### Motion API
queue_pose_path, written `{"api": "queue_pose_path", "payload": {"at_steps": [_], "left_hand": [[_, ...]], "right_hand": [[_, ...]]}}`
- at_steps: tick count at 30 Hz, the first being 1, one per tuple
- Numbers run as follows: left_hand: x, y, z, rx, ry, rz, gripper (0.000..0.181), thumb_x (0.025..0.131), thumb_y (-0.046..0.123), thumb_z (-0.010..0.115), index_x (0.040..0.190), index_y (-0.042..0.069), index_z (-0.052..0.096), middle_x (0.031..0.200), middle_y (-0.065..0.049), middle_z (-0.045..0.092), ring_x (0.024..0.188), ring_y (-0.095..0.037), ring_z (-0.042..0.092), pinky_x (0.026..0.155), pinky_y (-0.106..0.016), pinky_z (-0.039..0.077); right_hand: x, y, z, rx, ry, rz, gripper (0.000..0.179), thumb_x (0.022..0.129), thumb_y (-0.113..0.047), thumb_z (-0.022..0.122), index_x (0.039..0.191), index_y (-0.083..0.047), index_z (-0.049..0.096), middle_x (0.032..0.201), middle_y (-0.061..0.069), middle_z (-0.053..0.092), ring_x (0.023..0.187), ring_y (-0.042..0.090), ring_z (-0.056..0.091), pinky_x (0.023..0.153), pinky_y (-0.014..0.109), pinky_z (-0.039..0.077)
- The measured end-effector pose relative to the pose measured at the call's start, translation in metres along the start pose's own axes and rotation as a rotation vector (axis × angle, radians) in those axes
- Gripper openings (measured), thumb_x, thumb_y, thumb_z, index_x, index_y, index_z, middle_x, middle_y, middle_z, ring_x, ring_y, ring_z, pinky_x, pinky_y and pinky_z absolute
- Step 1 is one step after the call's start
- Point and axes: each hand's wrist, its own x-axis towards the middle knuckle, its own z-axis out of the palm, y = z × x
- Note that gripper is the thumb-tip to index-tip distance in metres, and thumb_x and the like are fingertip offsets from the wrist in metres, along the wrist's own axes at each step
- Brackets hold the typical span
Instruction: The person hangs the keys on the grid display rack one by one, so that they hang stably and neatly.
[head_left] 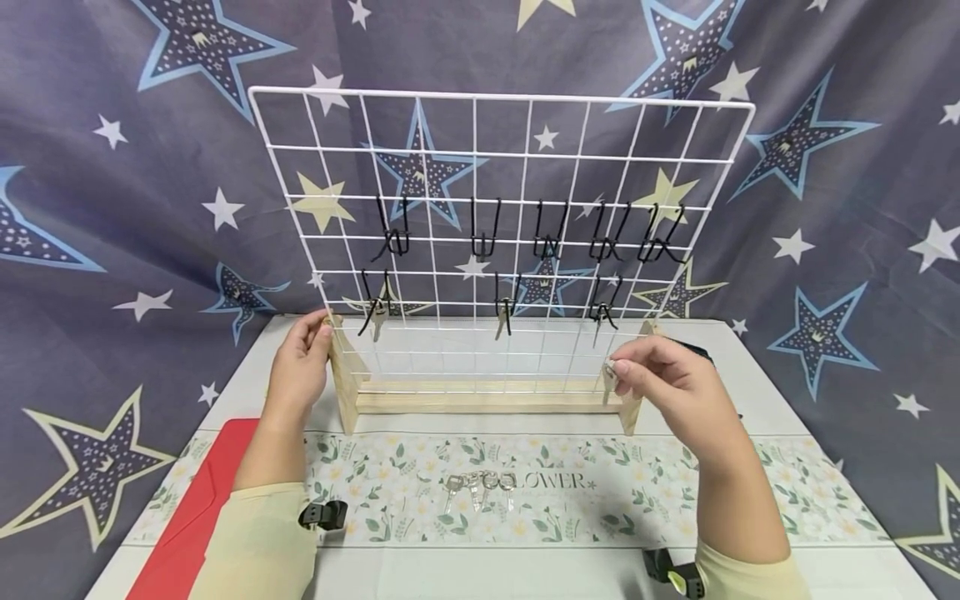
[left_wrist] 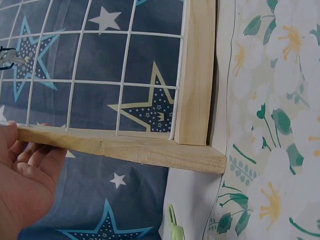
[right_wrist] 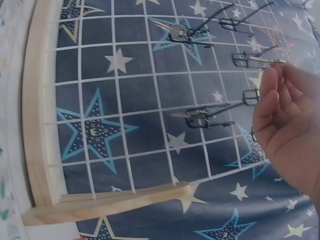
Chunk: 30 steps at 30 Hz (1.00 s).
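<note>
A white wire grid rack point(head_left: 474, 96) stands upright in a wooden stand point(head_left: 487, 405). My left hand point(head_left: 297, 367) grips the top of the stand's left side piece point(left_wrist: 125, 150), thumb and fingers on either side of the wood. Between thumb and fingers of my right hand point(head_left: 678, 396) a small silver key point(head_left: 608, 385) is pinched, in front of the stand's right side. Black hooks point(head_left: 486, 242) hang on the grid in two rows. On the lower row hang three keys, a left key point(head_left: 378, 323), a middle key point(head_left: 502, 320) and a right key point(head_left: 598, 327).
Several loose keys point(head_left: 453, 484) lie in a cluster on the floral mat point(head_left: 397, 525) before the rack. A flat red item point(head_left: 187, 508) lies at the left, partly under my left sleeve. Behind my right hand a black object point(head_left: 695, 348) shows. Star-patterned cloth point(head_left: 465, 42) hangs behind.
</note>
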Motion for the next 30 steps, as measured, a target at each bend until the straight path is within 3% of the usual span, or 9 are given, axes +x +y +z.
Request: {"api": "queue_pose_path", "payload": {"at_steps": [6, 16, 20, 27, 30], "left_hand": [[0.0, 0.001, 0.0, 0.014, -0.004, 0.002, 0.047, 0.106, 0.034, 0.04, 0.147, 0.014, 0.042, 0.148, -0.008, 0.049, 0.128, -0.015, 0.049, 0.112, -0.039, 0.042], [0.002, -0.001, -0.001, -0.005, -0.008, -0.004, 0.045, 0.106, 0.031, 0.04, 0.148, 0.015, 0.042, 0.148, -0.009, 0.049, 0.128, -0.016, 0.049, 0.113, -0.039, 0.041], [0.002, -0.001, 0.0, -0.005, -0.007, -0.01, 0.045, 0.106, 0.031, 0.041, 0.148, 0.016, 0.041, 0.148, -0.008, 0.049, 0.126, -0.015, 0.05, 0.112, -0.039, 0.042], [0.0, 0.0, 0.0, -0.002, -0.006, -0.015, 0.045, 0.106, 0.033, 0.041, 0.148, 0.016, 0.042, 0.147, -0.008, 0.05, 0.125, -0.013, 0.05, 0.112, -0.038, 0.041], [-0.001, 0.001, -0.001, -0.006, -0.002, -0.014, 0.046, 0.106, 0.033, 0.041, 0.148, 0.016, 0.042, 0.148, -0.008, 0.049, 0.126, -0.012, 0.05, 0.112, -0.037, 0.042]], "right_hand": [[0.003, -0.005, -0.013, 0.128, 0.031, -0.034, 0.006, 0.093, 0.011, 0.056, 0.096, 0.009, 0.061, 0.085, 0.005, 0.064, 0.07, 0.015, 0.061, 0.061, 0.02, 0.051], [0.016, -0.024, -0.028, 0.182, 0.178, -0.035, 0.006, 0.094, 0.008, 0.057, 0.097, 0.014, 0.057, 0.074, 0.011, 0.062, 0.065, 0.018, 0.059, 0.058, 0.021, 0.054], [0.022, -0.027, -0.032, 0.255, 0.194, -0.071, 0.006, 0.093, 0.012, 0.056, 0.097, 0.015, 0.057, 0.075, 0.012, 0.062, 0.065, 0.018, 0.059, 0.059, 0.021, 0.055], [0.033, -0.03, -0.039, 0.262, 0.27, -0.086, 0.006, 0.092, 0.01, 0.058, 0.095, 0.015, 0.057, 0.076, 0.012, 0.063, 0.064, 0.019, 0.059, 0.059, 0.021, 0.054], [0.038, -0.029, -0.043, 0.314, 0.28, -0.106, 0.007, 0.092, 0.012, 0.058, 0.096, 0.017, 0.057, 0.077, 0.013, 0.063, 0.064, 0.02, 0.059, 0.059, 0.021, 0.054]]}}
